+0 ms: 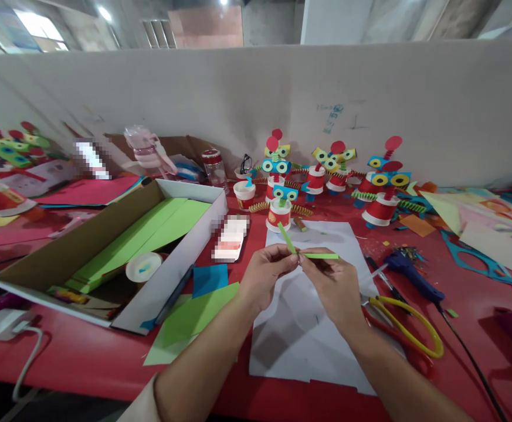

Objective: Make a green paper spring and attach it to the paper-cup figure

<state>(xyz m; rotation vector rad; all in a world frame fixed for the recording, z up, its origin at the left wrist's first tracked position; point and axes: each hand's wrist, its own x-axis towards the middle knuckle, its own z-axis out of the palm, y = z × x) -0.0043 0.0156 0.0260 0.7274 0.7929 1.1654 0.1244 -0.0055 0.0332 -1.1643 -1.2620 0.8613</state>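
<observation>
My left hand (270, 271) and my right hand (329, 280) meet above a white sheet of paper (293, 334). Between their fingertips they pinch light green paper strips (321, 256). One end points up and to the left, the other lies out to the right over my right hand; the joint between them is mostly hidden by the fingers. Just beyond my hands stands a paper-cup figure (279, 217) with a blue eye piece and folded-paper arms. Yellow-and-red-handled scissors (407, 325) rest to the right of my right hand.
A blue glue gun (414, 275) with a cord lies at the right beside a black pen (387, 280). On the left, an open cardboard box (172, 269) contains green paper sheets. More cup figures (381, 205) stand along the wall, and a phone (230, 237) lies near the box.
</observation>
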